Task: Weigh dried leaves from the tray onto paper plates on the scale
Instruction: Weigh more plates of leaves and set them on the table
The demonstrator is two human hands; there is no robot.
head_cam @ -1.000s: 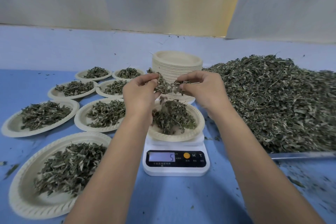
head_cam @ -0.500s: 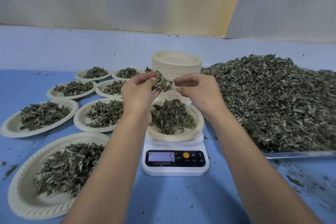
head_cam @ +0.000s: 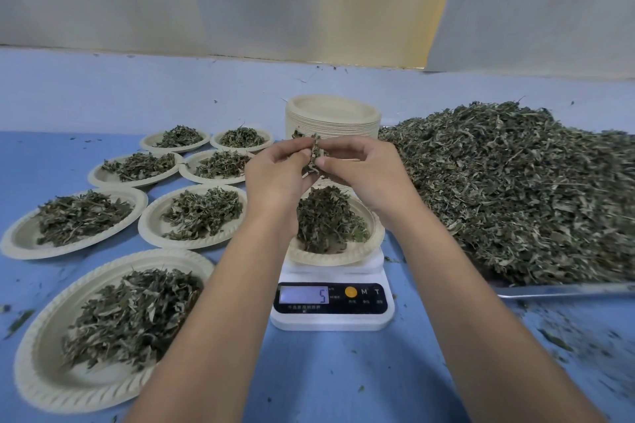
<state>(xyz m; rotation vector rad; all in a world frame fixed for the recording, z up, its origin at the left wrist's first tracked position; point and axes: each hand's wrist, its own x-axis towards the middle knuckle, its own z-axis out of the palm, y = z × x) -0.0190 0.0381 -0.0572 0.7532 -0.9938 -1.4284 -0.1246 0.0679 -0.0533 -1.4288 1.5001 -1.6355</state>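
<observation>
Along the left of the blue table (head_cam: pixel 309 374), seven filled paper plates (head_cam: pixel 192 240) are being shown. The outermost one (head_cam: pixel 13 240) is being clipped by the frame edge, and the nearest one (head_cam: pixel 37 364) is being partly covered by the left forearm. A mound of dried leaves is being carried by each.

At the centre, a clump of leaves (head_cam: pixel 314 154) is being pinched between the curled fingertips of the left hand (head_cam: pixel 275 178) and the right hand (head_cam: pixel 364 175), above the plate on the scale (head_cam: pixel 330 259). How much is being enclosed by the fingers cannot be told. That plate's sides and part of its leaf pile are being hidden by both wrists. A 5 is being displayed on the scale (head_cam: pixel 331 319); the small print below is too fine to be read. The stack of empty plates (head_cam: pixel 333 113) is being partly blocked by the hands.

At the right, a heap of dried leaves (head_cam: pixel 515 189) is being carried by a metal tray (head_cam: pixel 563 289). Only the tray's near rim is being seen, and both are being cut off by the right edge.
</observation>
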